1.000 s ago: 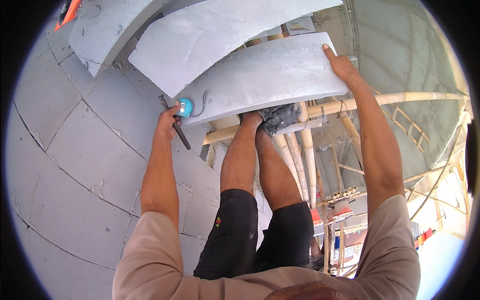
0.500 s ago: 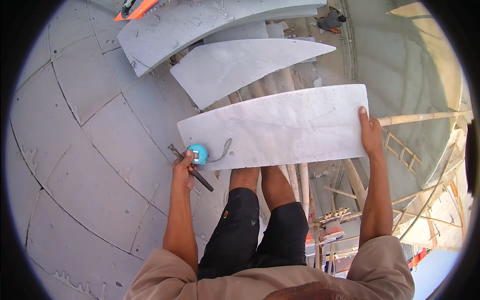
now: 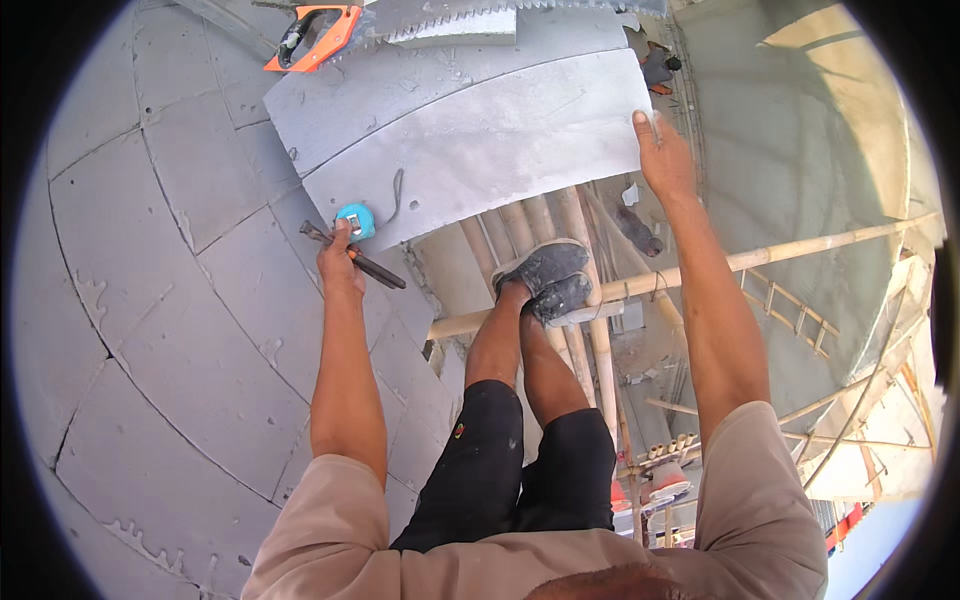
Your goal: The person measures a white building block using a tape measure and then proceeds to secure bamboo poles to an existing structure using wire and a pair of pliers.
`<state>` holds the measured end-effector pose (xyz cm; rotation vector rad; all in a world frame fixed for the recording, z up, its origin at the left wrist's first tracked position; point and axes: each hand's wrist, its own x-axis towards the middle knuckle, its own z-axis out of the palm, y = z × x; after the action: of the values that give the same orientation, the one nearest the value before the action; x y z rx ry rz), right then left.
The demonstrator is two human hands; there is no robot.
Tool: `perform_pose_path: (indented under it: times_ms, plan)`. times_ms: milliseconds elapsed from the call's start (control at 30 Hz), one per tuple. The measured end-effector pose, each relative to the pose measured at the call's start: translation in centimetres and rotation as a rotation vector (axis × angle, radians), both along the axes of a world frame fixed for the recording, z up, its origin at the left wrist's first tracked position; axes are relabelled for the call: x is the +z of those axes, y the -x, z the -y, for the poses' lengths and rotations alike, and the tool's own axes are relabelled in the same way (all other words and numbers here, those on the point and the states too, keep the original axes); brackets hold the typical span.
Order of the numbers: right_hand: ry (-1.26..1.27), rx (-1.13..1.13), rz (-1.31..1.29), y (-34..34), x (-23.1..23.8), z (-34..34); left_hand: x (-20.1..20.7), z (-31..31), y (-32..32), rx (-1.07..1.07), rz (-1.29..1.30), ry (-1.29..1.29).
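A pale grey panel with a curved long edge is held out ahead of me. My right hand grips its right end, thumb on the top face and fingers partly smeared by motion. At its left end, my left hand is closed around a tool with a metal head and black-and-orange handle. A turquoise tape measure is also in that hand, against the panel's corner, its grey wrist strap lying on the panel. Whether the left fingers also grip the panel from below is hidden.
Beyond lies a larger curved grey slab with an orange-handled handsaw on it. My shoes stand at a bamboo pole, with open depth below. A jointed block wall is at left. Another person is far below.
Both hands have carried the panel forward and slightly left, up against the larger slab. It now covers the pointed piece seen earlier, and my shoes have come into view.
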<state>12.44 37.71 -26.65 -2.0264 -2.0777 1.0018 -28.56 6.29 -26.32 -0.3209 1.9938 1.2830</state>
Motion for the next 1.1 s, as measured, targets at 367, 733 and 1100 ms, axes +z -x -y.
perform_pose_path:
  times_ms: [367,733,1100]
  plan:
    - [0.166,-0.392,0.004,-10.6,10.1,15.1,10.6,2.5,-4.0,-0.039,0.058,-0.008]
    - [0.449,-0.888,0.0,-27.0,17.5,36.8,34.1,-1.8,-13.5,-0.458,0.27,-0.172]
    - [0.453,-0.589,-0.927,-10.6,42.3,17.9,43.4,-14.5,-21.1,-1.28,0.401,-0.378]
